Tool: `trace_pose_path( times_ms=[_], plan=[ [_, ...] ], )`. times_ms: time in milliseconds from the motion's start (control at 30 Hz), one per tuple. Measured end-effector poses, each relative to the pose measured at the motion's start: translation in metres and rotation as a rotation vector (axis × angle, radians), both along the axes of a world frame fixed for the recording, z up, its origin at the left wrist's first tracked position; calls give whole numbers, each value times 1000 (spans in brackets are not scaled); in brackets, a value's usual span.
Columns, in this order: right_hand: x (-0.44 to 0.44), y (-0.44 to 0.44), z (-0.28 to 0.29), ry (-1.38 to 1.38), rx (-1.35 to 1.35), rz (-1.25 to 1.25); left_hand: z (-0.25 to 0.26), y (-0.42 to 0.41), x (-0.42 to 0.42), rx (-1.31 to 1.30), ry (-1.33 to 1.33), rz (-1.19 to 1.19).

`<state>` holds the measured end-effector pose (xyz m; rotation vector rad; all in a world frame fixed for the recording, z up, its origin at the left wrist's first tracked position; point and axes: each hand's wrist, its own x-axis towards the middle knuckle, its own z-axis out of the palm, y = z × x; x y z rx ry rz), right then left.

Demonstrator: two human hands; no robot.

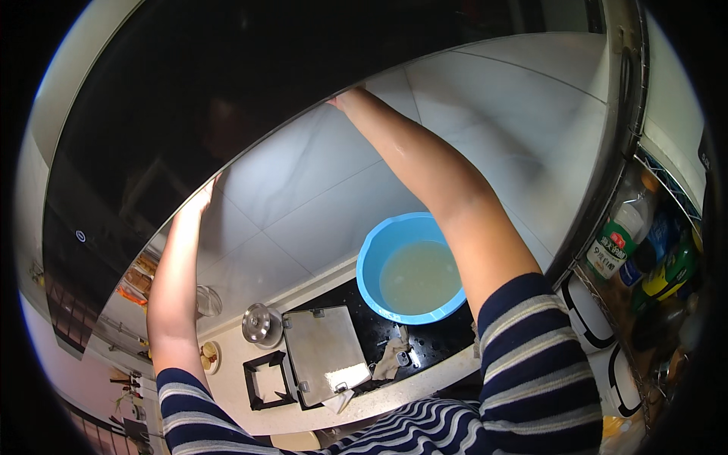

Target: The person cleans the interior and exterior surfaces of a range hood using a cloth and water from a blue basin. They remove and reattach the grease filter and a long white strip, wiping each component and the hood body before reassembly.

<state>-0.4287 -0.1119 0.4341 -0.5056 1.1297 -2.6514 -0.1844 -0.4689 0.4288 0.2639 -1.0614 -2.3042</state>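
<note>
Both my arms reach up to the lower edge of a dark glossy panel (227, 91), apparently the front of a range hood. My left hand (206, 196) is at that edge on the left, its fingers hidden behind the panel. Farther right, my right hand (344, 98) meets the same edge and is mostly hidden too. Whether either hand grips something cannot be seen. Below my right arm, a blue plastic basin (368, 273) of cloudy water stands on the black glass hob (341, 296). A flat metal plate with clips (324, 347) lies to its left.
A black square pot support (250, 378) and a steel-lidded container (259, 324) are on the pale counter (227, 392). A crumpled cloth (392, 358) lies beside the hob knob (403, 358). At right, a wire rack (603, 307) holds bottles, including a green-labelled plastic bottle (617, 242).
</note>
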Motion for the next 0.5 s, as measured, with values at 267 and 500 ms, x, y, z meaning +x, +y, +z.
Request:
trace_pose_path(
  times_ms=[267, 500],
  plan=[
    [14, -14, -32, 39, 13, -130, -32, -19, 11, -36, 56, 69],
    [-8, -43, -45, 50, 22, -277, -56, -47, 3, -237, 89, 60]
  ],
)
